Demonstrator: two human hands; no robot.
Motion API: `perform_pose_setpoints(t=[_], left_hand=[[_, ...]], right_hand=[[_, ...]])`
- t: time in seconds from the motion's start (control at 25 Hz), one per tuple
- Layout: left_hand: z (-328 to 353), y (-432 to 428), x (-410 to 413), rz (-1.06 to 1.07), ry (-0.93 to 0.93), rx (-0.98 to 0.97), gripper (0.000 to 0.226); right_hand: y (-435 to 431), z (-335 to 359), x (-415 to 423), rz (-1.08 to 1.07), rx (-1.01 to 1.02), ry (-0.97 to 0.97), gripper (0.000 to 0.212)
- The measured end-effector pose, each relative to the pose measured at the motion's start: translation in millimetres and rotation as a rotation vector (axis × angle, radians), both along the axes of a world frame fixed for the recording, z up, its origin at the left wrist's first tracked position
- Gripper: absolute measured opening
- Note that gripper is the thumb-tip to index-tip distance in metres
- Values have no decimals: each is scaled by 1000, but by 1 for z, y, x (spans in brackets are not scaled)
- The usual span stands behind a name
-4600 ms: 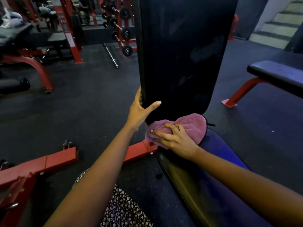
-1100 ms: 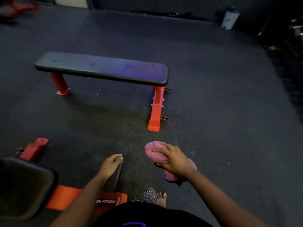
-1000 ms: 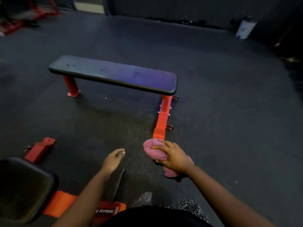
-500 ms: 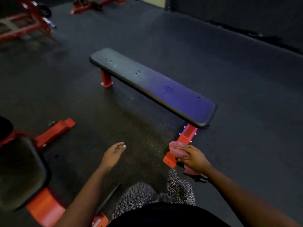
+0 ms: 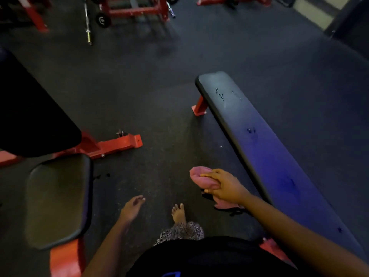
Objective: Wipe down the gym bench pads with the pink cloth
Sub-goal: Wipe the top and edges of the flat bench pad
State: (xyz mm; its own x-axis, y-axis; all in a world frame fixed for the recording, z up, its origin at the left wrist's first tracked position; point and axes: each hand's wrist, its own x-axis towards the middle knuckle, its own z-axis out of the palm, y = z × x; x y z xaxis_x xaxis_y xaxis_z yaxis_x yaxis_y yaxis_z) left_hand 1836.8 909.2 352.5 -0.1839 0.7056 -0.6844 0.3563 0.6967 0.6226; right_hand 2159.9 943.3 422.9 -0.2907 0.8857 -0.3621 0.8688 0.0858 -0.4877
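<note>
A bunched pink cloth (image 5: pixel 201 177) is gripped in the right hand (image 5: pixel 225 186), fingers curled round it, held in the air just beside the long flat black padded bench (image 5: pixel 265 148). The left hand (image 5: pixel 131 208) hangs relaxed, nothing held.

From here I see the pink cloth (image 5: pixel 201 177) as a soft, fluffy fabric, matt. The flat bench pad (image 5: pixel 259 140) looks like smooth black vinyl with a slight sheen and some small marks. Its leg (image 5: pixel 199 107) is red painted metal. The floor (image 5: pixel 151 100) is matt, grainy rubber. The barbell (image 5: pixel 87 21) is shiny bare metal.
</note>
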Motion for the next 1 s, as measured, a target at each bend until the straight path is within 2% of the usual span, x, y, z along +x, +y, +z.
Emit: perform_pose_setpoints(t=[0.12, 0.28, 0.56, 0.76, 1.0], left_hand=[[5, 87, 7, 5, -25, 34, 34], [15, 218, 64, 80, -162, 190, 38], [19, 400, 185, 279, -383, 276, 49], [-13, 511, 246, 325, -400, 192, 49], [-89, 630, 316, 471, -357, 95, 53]], right_hand=[[90, 25, -13, 9, 86, 50, 56], [191, 41, 7, -126, 127, 92, 53], [366, 28, 74, -213, 125, -3, 57], [511, 3, 111, -254, 135, -81, 60], [644, -81, 132, -257, 168, -154, 56]])
